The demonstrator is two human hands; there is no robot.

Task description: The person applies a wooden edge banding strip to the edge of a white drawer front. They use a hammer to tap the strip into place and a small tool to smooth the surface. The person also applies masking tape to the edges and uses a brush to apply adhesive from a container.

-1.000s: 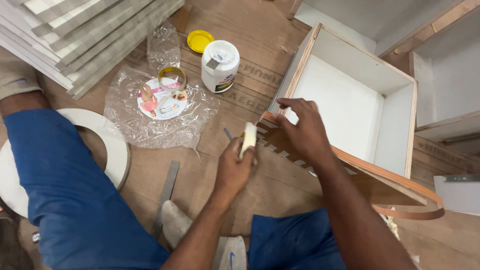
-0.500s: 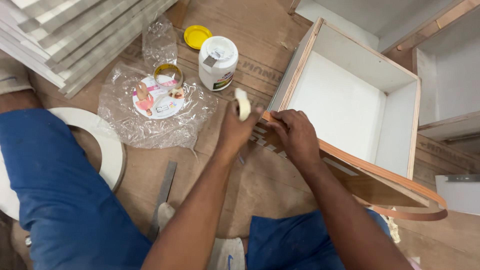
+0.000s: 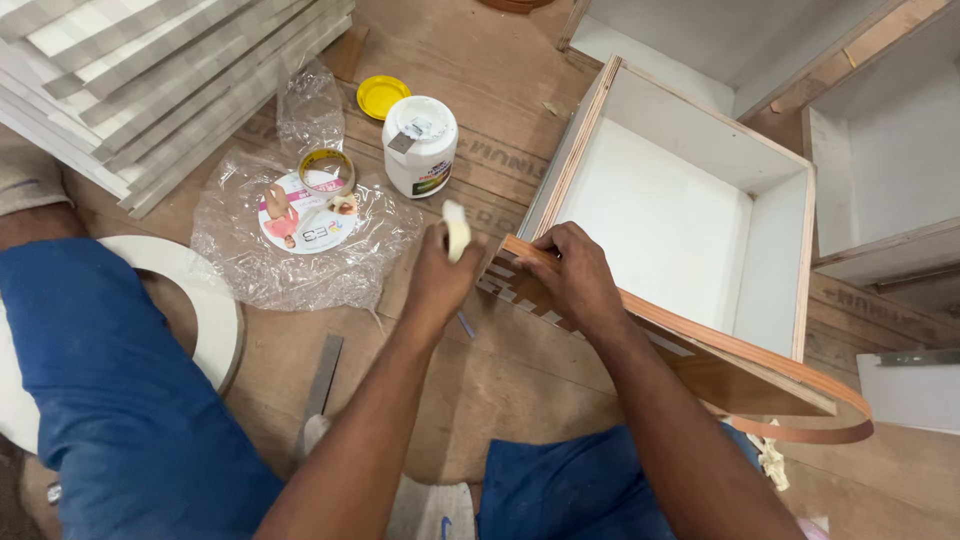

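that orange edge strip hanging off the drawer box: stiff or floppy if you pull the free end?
Probably floppy: the orange edge strip curls back in a loose loop past the drawer box corner. Likely light, since it is thin and holds that curve unsupported. The right hand presses it to the edge, so a pull might peel it off.

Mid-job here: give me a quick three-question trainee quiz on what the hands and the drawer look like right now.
1. True or false: the right hand rests on the drawer edge.
2. What does the left hand hold? A) pale wad B) yellow lid C) tape roll
3. Fill in: the white jar stands ____ its lid.

Key: 1 true; 2 A; 3 without (lid lies beside it).
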